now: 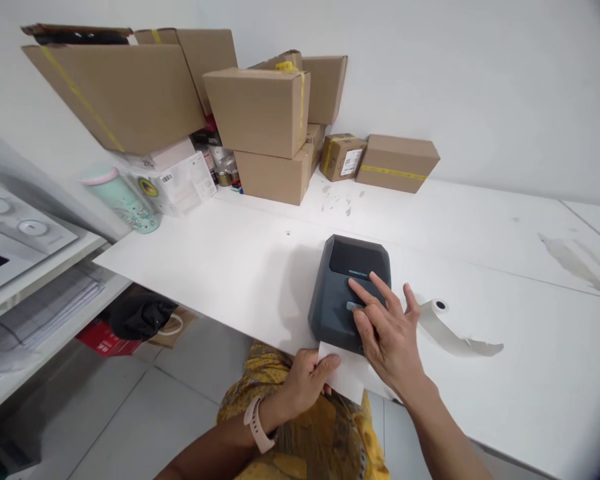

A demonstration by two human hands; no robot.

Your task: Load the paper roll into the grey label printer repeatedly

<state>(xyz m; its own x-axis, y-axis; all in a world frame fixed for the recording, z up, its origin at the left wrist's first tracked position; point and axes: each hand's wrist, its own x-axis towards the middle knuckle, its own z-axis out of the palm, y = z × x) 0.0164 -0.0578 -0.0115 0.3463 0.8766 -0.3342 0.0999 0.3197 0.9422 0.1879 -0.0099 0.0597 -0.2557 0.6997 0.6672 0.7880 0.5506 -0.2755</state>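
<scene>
left hand (307, 381): pinched shut on one white paper sheet (349, 375)
right hand (393, 337): loosely open, touching one grey printer (333, 307)
brown cardboard boxes (255, 113): at least eight

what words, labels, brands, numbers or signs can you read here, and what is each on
No text reads with certainty.
Dark device: lettering, too small.
Small carton: label, too blurred.
White box: barcode, fine print unreadable.
Red box: pale lettering, blurred.
Yellow tape: marks too small.
</scene>
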